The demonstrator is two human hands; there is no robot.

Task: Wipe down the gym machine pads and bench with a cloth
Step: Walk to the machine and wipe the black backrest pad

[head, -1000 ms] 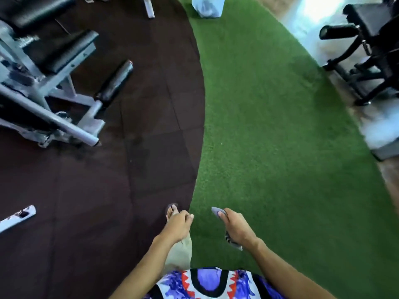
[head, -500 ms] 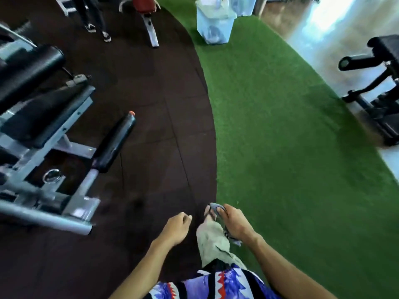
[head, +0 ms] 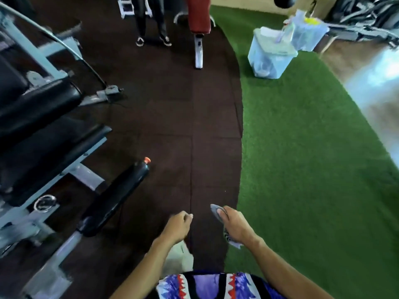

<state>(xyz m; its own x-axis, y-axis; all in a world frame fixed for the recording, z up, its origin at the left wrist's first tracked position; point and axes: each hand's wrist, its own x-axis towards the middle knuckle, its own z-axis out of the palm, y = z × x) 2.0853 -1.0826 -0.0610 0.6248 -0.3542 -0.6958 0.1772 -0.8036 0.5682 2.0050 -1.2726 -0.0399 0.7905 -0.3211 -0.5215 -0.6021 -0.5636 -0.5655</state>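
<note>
My right hand (head: 234,226) is closed around a grey cloth (head: 216,210), whose ends stick out above my thumb and below my palm. My left hand (head: 178,227) hangs beside it in a loose fist with nothing in it. Both hands are low in front of my body, over the dark rubber floor. A grey-framed gym machine stands to my left, with a black seat pad (head: 43,156), a black back pad (head: 34,106) and a black roller pad (head: 114,197) with an orange end cap. Neither hand touches the machine.
Green turf (head: 313,169) covers the floor on the right. Two pale blue plastic bins (head: 269,52) stand on it at the back. A red upright pad (head: 198,14) on a white post and another person's legs (head: 151,22) stand ahead. More equipment lies at the far right.
The view has moved forward and tilted up: the machine on the left is closer, and the bins and the standing person have come into sight. My hands keep their pose, cloth still in the right.
</note>
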